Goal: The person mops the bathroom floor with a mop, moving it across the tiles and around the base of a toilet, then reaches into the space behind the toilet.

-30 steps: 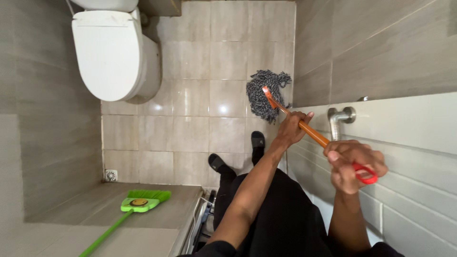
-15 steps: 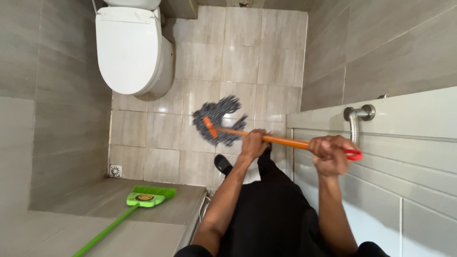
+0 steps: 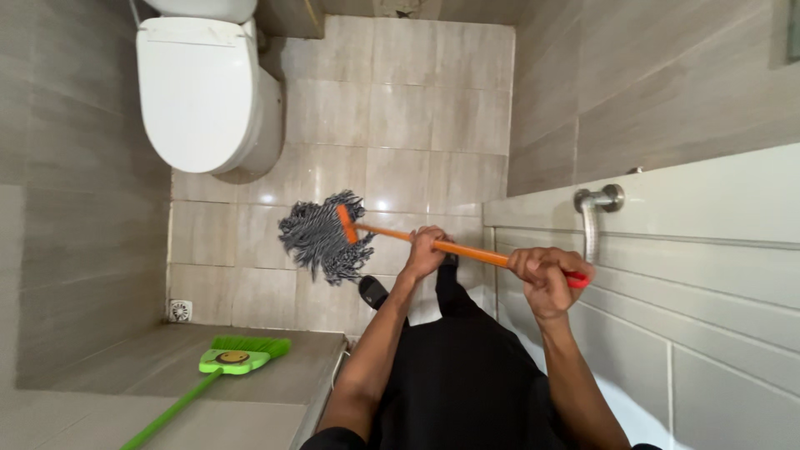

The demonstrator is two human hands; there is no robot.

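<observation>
- Now the person holds a mop with both hands, and I take the white toilet as the landmark for every place.
- The left hand is closed around the middle of the orange handle, with the fingers wrapped over the top of it.
- The right hand is clamped on the far end of the same handle, where a red grip piece sticks out beside the fingers.
- The handle is a thin, smooth, straight stick; the mop head is a loose bundle of grey string strands, spread like a fan below an orange cross bar.
- The long axis of the mop runs almost level across the view, a little tilted: the head end points toward the toilet side and the red end points away from it, toward the pale tiled wall.
- The mop head lies on the glossy beige floor tiles, below the toilet bowl and near it but not touching.
- A dark slipper shows just beside the strands, on the side far from the toilet.
- A bright green plastic broom lies on a grey matt ledge, well apart from the toilet.
- A metal pipe fitting with a ribbed hose sits on the pale wall, far from the toilet.
</observation>
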